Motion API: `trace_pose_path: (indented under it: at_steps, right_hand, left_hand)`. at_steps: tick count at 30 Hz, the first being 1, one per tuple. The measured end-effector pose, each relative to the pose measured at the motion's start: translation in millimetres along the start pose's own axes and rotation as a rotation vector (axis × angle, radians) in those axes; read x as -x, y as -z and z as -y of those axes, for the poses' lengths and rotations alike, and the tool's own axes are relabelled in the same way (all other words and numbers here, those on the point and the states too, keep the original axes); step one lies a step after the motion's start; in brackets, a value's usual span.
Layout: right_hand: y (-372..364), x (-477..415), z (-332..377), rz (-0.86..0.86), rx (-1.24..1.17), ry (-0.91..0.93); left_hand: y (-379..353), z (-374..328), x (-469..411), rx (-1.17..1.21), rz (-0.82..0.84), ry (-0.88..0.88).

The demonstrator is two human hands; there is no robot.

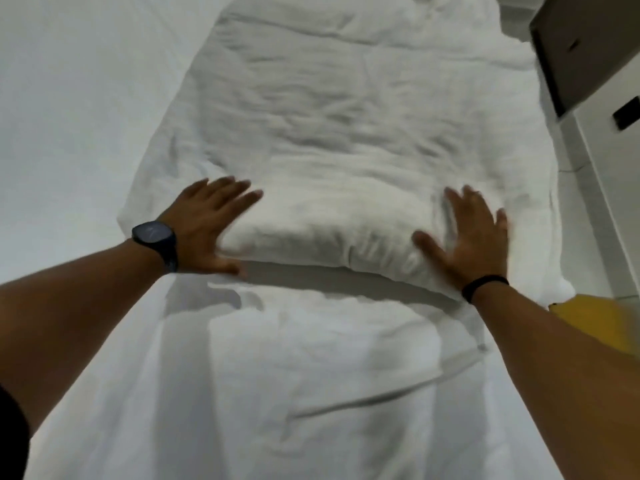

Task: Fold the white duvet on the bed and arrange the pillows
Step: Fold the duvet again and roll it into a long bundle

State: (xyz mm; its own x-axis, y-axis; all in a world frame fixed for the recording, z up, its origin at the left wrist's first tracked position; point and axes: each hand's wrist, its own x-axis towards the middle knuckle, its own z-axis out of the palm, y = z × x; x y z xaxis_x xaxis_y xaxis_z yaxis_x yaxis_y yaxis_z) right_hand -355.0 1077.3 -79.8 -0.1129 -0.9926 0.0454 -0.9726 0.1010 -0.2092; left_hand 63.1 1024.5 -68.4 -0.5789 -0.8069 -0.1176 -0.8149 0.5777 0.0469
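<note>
Right now both of your hands lie flat on the white duvet (346, 133), which stretches away from you down the length of the bed (277, 393) as a long, rumpled, folded strip. Your left hand (207, 223) rests at the near left corner of the duvet's thick folded edge, palm down, fingers spread and pointing forward, thumb tucked along the front of the fold; it grips nothing. Your right hand (474, 237) presses on the near right part of the same edge, also palm down with the fingers splayed apart and the thumb reaching inward toward the middle; it too clamps on nothing, and its fingertips are blurred. Between your two hands the folded edge bulges up into a plump roll that casts a shadow onto the bare sheet in front of it. That sheet covers the near part of the bed, creased and flat, under both of your forearms. A dark watch (154, 237) sits on your left wrist and a thin black band (485, 287) on your right. To the right of the bed, beside your right forearm, a yellow object (588, 317) shows only partly, so you cannot tell what it is. At the upper right a dark-edged piece of furniture (571, 57) stands beside the bed.
</note>
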Motion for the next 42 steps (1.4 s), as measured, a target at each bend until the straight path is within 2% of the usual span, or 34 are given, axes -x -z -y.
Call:
trace_pose_path:
  at_steps: [2,4,6,8,10,13,19,25,33,37,42]
  right_hand:
    - [-1.0,18.3,-4.5,0.033,0.115,0.205]
    - [-3.1,31.0,-11.5,0.054,0.242,0.260]
    - [-1.7,38.8,-19.3,-0.002,0.301,0.171]
    - [2.2,41.7,-29.1,-0.042,0.336,0.062]
    - [6.4,45.2,-35.5,0.018,0.399,-0.006]
    - [22.5,47.8,-33.9,0.122,0.439,-0.010]
    - [47.1,65.5,-0.6,0.089,0.460,0.010]
    - [58.1,109.0,20.4,0.095,0.461,0.002]
    - [100.1,209.2,25.1,0.100,0.451,0.042]
    - [132.3,277.5,28.4,0.128,0.486,0.070]
    - [149.9,379.6,9.7,0.241,0.506,0.097]
  left_hand:
    - [-3.9,-2.9,8.5,-0.037,0.014,0.032]
    - [-7.0,-0.6,14.9,-0.057,-0.053,0.107]
    - [-2.7,4.5,18.9,-0.032,-0.101,0.224]
    - [8.3,3.5,20.1,-0.006,-0.054,0.353]
    - [15.6,1.8,20.5,-0.071,-0.003,0.437]
    - [26.8,-0.1,22.7,-0.226,0.059,0.415]
    - [46.7,8.3,51.5,-0.241,-0.016,0.380]
    - [60.1,0.8,96.5,-0.277,0.000,0.338]
    - [81.9,-72.5,186.5,-0.279,0.057,0.406]
    - [109.3,-117.3,251.5,-0.276,0.028,0.458]
    - [94.6,-176.5,351.7,-0.169,0.042,0.462]
